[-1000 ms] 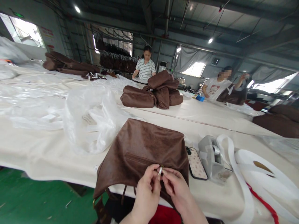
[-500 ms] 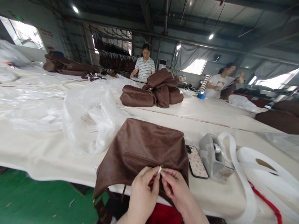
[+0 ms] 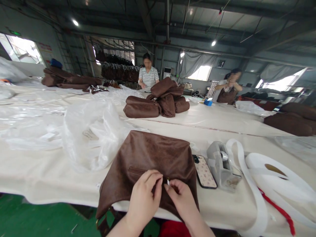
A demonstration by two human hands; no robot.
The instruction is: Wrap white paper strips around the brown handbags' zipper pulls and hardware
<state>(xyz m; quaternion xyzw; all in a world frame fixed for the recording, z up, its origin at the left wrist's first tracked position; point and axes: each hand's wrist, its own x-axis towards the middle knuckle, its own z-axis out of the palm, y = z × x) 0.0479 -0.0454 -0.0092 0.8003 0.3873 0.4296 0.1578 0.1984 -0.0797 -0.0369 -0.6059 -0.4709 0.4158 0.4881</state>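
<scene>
A brown leather bag (image 3: pixel 158 148) lies at the table's front edge, its lower part hanging over. On its face is a zipper (image 3: pixel 137 170) with a brass-coloured pull near the right end. A small white strip (image 3: pixel 168 182) sits at this pull, pinched between the thumb and index finger of my right hand (image 3: pixel 182 197). Just left of it, my left hand (image 3: pixel 145 194) hovers over the bag with thumb and fingertips drawn together. Whatever those left fingertips hold, if anything, is too small to make out.
Right of the bag lie a phone (image 3: pixel 206 172), a grey tape dispenser (image 3: pixel 222 164), a white tape roll (image 3: pixel 256 164) and a red cord (image 3: pixel 278 207). Clear plastic bags (image 3: pixel 91 135) lie left. Brown bags (image 3: pixel 143 107) are heaped beyond; two people work farther back.
My left hand has come away from the white strip, moving left, while my right hand stays at it. The view has shifted slightly. At the back right, a person's arms have changed position.
</scene>
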